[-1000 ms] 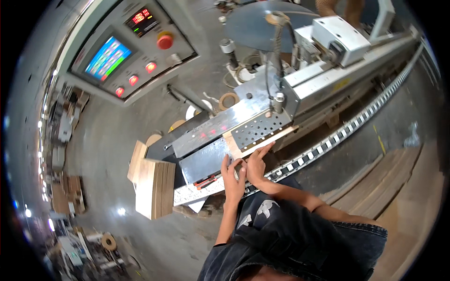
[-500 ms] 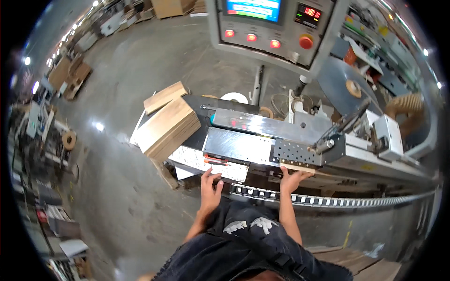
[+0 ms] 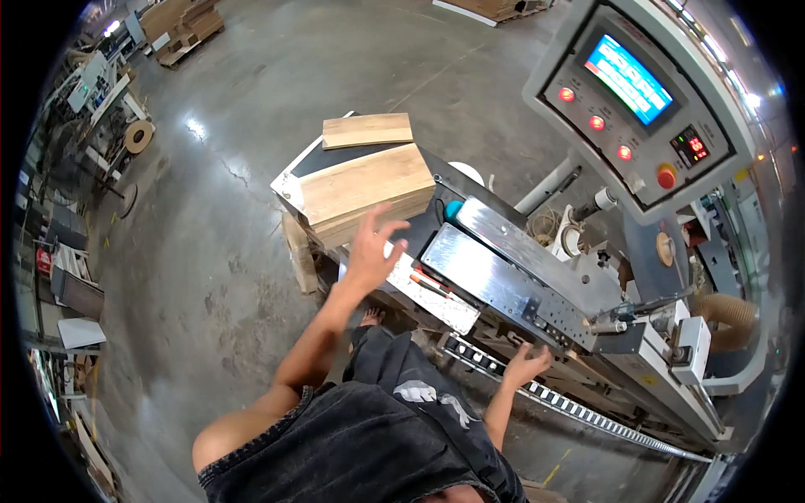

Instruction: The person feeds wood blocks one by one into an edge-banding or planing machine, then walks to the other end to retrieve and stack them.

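Note:
My left hand (image 3: pixel 369 256) is raised at the near side of a stack of wood-grain boards (image 3: pixel 369 186), fingers spread and holding nothing. One more wood-grain board (image 3: pixel 367 130) lies flat behind that stack. Beside the left hand, orange-and-black tools (image 3: pixel 431 283) rest on a white, marked ledge (image 3: pixel 457 313). My right hand (image 3: pixel 527 366) hovers by the near edge of the long machine, below its perforated metal plate (image 3: pixel 577 332). Its fingers are loosely bent and apart, with nothing seen in them.
A control panel (image 3: pixel 646 109) with a lit screen and red buttons hangs at the upper right. A roller track (image 3: pixel 579 411) runs along the machine's near side. The dark machine table (image 3: pixel 335 159) carries the boards. A tan hose (image 3: pixel 723 323) stands at far right.
My view has swung left. The left hand has risen from beside the orange tools toward the board stack. My right hand has come off the wooden piece at the machine's edge.

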A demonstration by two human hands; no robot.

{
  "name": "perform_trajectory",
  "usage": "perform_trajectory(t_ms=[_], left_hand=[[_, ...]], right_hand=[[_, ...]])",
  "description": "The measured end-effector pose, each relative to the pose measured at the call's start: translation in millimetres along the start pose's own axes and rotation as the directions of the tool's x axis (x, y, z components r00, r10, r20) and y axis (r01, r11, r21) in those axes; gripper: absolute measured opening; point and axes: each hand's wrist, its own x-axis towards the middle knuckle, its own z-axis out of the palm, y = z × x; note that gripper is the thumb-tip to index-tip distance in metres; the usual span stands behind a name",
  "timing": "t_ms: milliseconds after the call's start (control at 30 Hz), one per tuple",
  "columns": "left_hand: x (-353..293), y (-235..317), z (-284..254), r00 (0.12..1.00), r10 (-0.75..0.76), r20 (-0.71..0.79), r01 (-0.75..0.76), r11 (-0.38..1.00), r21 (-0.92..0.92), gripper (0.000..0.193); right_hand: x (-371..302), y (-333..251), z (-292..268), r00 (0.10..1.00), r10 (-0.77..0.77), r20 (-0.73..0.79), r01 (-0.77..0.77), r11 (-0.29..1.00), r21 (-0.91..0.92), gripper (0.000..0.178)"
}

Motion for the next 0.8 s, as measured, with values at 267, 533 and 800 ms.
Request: perform_trajectory(t_ms=[267,533,800], left_hand=[[33.1,-90.6,-84.6,0.995,-0.066,-0.07,0.076,0.984,0.162,0.036],[78.8,-98.6,-93.2,0.989,-0.011,0.15,-0.016,0.984,0.178,0.038],[108.7,-109.2,-102.2,0.957,-0.003,0.289,-0.063,0.974,0.219,0.054]], right_hand=[[-102.3,-233.7,-67.1,0.345,-0.719,0.604,-0.465,0.428,0.775,0.019],[-151.2,-340.8,-65.6,-0.215,-0.975,0.05,-0.667,0.184,0.722,0.033],[-150.3,-346.2,-68.4,-0.091,-0.996,0.002,-0.479,0.045,0.877,0.059]])
